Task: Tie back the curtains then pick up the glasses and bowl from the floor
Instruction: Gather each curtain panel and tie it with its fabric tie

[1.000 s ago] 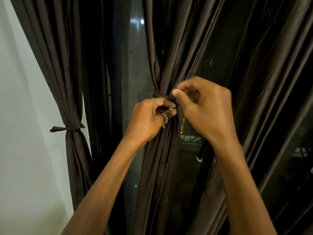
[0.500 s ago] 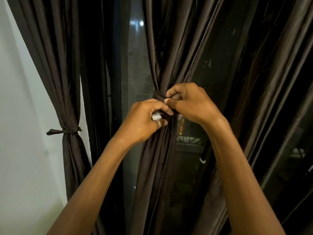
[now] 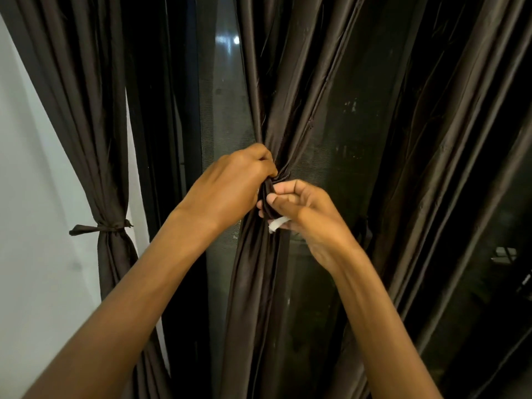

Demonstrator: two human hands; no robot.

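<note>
A dark brown curtain (image 3: 302, 82) hangs in front of me, gathered at mid height. My left hand (image 3: 230, 185) grips the gathered fabric and the dark tie strip (image 3: 269, 197) at the bunch. Just below and to the right, my right hand (image 3: 305, 214) pinches the hanging end of that strip, which has a white tip (image 3: 275, 225). A second brown curtain (image 3: 86, 125) at the left is bound with its own tie (image 3: 100, 227). Glasses and bowl are out of view.
A white wall (image 3: 34, 226) fills the left side. Dark window glass with a mesh screen (image 3: 224, 110) shows between the two curtains. More curtain folds (image 3: 431, 168) hang to the right, with dark glass behind them.
My right hand has dropped from above the bunch to below it, pulling the strip's end down. My left hand has shifted up onto the gathered fabric.
</note>
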